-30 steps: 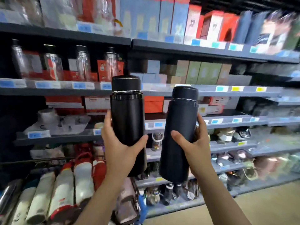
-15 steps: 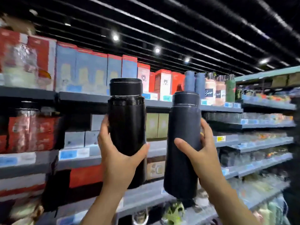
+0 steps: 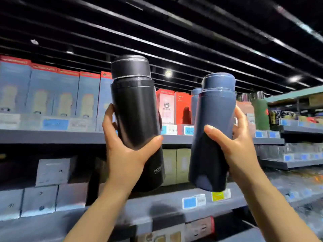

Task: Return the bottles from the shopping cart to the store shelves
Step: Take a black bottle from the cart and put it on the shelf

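Observation:
My left hand point(image 3: 128, 152) grips a black bottle point(image 3: 135, 109) around its lower half and holds it upright in front of the top shelf point(image 3: 52, 137). A dark blue bottle point(image 3: 212, 123), also upright, is held in my right hand point(image 3: 236, 145), a little lower and to the right. Both bottles are raised in the air and touch no shelf. Behind the blue bottle another blue bottle point(image 3: 194, 102) stands on the top shelf. The shopping cart is out of view.
Blue and red boxes point(image 3: 66, 93) fill the top shelf on the left, red boxes point(image 3: 173, 107) stand between the two bottles. Pink and green bottles point(image 3: 260, 112) stand at the right. Grey boxes point(image 3: 54, 170) sit on the shelf below. Dark ceiling slats run overhead.
The view has tilted up from the lower shelves to the top shelf and ceiling. Both hands have lifted their bottles higher, towards the top shelf.

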Action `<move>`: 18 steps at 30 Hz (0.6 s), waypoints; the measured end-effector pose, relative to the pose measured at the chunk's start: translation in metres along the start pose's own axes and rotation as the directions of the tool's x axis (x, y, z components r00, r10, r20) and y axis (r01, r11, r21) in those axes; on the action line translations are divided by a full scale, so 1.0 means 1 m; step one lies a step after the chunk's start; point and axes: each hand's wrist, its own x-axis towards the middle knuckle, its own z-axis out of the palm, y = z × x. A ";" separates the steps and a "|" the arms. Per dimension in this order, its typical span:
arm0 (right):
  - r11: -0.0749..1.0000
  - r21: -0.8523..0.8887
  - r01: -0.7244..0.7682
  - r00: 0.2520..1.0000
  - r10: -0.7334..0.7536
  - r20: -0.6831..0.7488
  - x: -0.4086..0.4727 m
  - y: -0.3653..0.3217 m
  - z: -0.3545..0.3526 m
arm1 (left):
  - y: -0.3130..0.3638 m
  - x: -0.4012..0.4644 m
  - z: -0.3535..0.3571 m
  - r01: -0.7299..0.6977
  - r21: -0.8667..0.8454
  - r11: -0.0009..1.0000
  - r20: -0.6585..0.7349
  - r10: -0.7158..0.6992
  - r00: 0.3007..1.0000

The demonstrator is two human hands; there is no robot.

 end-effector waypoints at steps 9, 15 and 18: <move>0.930 0.367 -0.028 0.998 0.004 0.065 0.138 0.065 0.013 | -0.018 -0.016 0.038 0.040 0.132 0.990 -0.122 -0.024 0.992; 0.934 0.347 0.086 0.993 -0.111 0.050 0.207 0.093 0.033 | -0.008 -0.028 0.048 0.073 0.241 0.968 -0.236 -0.014 0.972; 0.975 0.155 0.159 0.981 -0.174 0.090 0.227 0.116 0.039 | 0.001 -0.037 0.049 0.076 0.322 0.944 -0.262 0.011 0.965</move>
